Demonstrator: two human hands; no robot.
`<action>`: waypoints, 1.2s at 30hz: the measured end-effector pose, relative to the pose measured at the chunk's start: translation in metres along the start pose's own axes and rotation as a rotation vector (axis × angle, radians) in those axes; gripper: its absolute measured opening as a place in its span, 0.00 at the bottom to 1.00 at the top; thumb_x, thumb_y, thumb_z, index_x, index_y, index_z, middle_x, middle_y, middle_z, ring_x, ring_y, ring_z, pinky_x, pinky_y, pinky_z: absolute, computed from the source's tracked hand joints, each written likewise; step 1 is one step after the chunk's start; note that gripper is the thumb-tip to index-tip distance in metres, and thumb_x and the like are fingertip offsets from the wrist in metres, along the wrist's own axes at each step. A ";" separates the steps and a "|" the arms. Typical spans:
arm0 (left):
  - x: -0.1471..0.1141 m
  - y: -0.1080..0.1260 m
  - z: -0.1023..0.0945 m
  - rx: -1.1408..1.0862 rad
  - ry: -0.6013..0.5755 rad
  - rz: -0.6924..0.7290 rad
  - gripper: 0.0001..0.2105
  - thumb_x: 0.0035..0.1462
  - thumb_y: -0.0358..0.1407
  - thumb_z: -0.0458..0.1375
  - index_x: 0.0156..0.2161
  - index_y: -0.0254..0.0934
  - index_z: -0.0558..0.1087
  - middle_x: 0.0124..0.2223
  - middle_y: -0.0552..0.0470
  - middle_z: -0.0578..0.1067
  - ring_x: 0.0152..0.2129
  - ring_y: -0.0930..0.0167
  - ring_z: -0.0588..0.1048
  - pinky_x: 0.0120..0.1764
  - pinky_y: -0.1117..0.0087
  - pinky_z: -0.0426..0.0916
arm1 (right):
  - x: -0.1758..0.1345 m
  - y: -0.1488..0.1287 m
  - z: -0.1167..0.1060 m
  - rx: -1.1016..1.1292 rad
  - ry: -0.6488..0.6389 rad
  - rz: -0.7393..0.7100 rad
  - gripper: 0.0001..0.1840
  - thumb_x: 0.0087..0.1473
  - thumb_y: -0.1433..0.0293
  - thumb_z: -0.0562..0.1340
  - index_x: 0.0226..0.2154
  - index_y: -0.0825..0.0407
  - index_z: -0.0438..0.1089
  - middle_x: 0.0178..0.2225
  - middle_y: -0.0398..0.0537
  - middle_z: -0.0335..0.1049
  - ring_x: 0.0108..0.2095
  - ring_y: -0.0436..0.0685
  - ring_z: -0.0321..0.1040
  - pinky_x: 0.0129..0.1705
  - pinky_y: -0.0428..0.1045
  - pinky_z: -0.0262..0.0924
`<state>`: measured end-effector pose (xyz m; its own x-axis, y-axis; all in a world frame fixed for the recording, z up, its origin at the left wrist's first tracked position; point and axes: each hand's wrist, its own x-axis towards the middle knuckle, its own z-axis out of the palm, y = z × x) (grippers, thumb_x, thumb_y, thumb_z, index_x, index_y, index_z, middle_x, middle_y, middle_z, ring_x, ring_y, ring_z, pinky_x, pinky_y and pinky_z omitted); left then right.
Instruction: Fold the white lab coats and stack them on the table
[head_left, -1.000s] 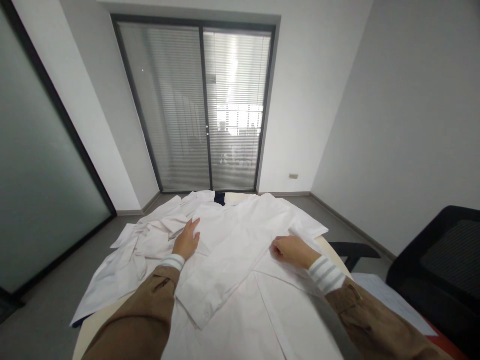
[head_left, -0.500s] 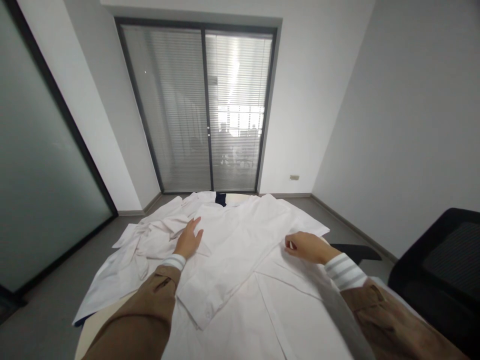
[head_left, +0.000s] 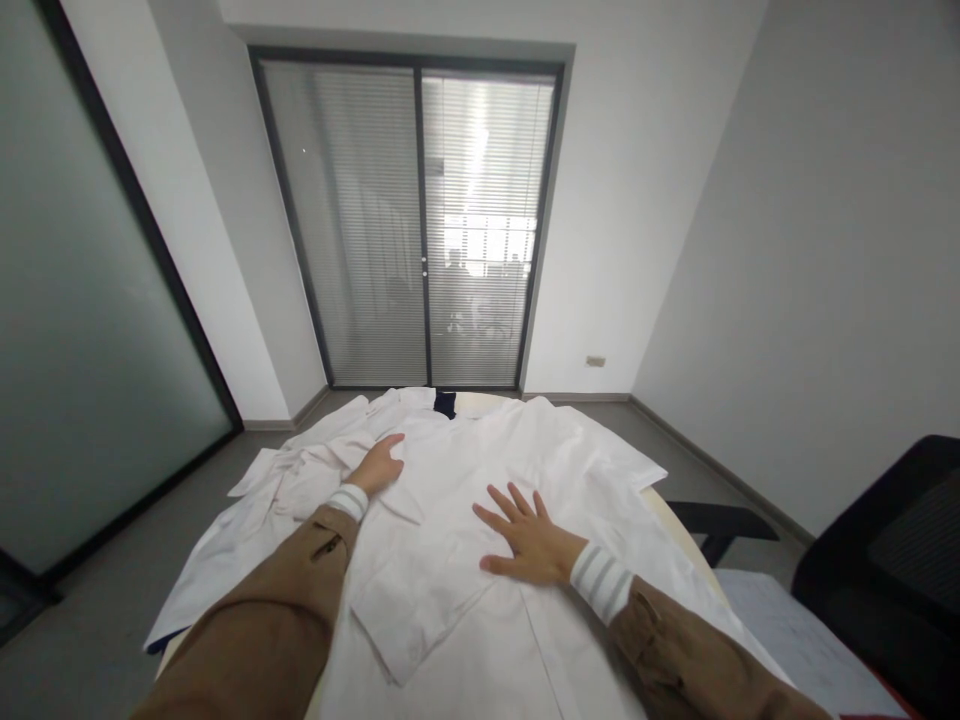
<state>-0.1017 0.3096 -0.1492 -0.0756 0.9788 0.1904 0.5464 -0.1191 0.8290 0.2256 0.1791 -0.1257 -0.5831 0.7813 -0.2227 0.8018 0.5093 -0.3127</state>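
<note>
A white shirt lies spread over the table, with one sleeve folded across its front and the cuff pointing towards me. My right hand rests flat on the fabric near the middle, its fingers spread wide. At the shirt's left side is my left hand, palm down on the cloth, thumb apart from the other fingers. Crumpled white clothing lies just left of that hand. Both hands are open and grip nothing that I can see.
A small dark navy piece of cloth lies at the table's far edge. The pale table rim shows on the right. Beyond it stands a black office chair with an armrest. A glass door with blinds is across the room.
My right hand has moved left from the shirt's right side, and its curled fingers have spread flat on the cloth. My left hand stays nearly in place, its fingers turned slightly right.
</note>
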 end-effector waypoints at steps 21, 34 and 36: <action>0.021 0.021 0.014 -0.183 0.122 -0.155 0.31 0.46 0.23 0.60 0.58 0.30 0.70 0.61 0.39 0.71 0.61 0.60 0.66 0.60 0.66 0.61 | 0.021 -0.008 0.001 0.059 -0.012 -0.052 0.54 0.50 0.33 0.52 0.70 0.38 0.37 0.73 0.50 0.21 0.69 0.78 0.11 0.63 0.77 0.15; 0.003 0.029 0.002 0.016 -0.092 0.026 0.31 0.46 0.25 0.61 0.59 0.33 0.70 0.63 0.41 0.68 0.62 0.60 0.63 0.64 0.63 0.54 | 0.033 -0.021 0.013 0.012 0.125 -0.040 0.51 0.53 0.34 0.49 0.70 0.42 0.42 0.73 0.53 0.29 0.70 0.77 0.18 0.64 0.76 0.18; -0.005 0.029 0.002 0.062 -0.083 0.067 0.36 0.45 0.25 0.62 0.63 0.35 0.65 0.66 0.42 0.64 0.64 0.58 0.60 0.66 0.61 0.50 | 0.031 -0.022 0.015 0.003 0.161 -0.068 0.51 0.53 0.35 0.49 0.70 0.42 0.43 0.72 0.53 0.31 0.70 0.76 0.21 0.65 0.75 0.19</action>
<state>-0.0838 0.3013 -0.1269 0.0306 0.9797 0.1982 0.5989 -0.1767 0.7811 0.1878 0.1864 -0.1397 -0.6072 0.7929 -0.0500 0.7607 0.5621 -0.3245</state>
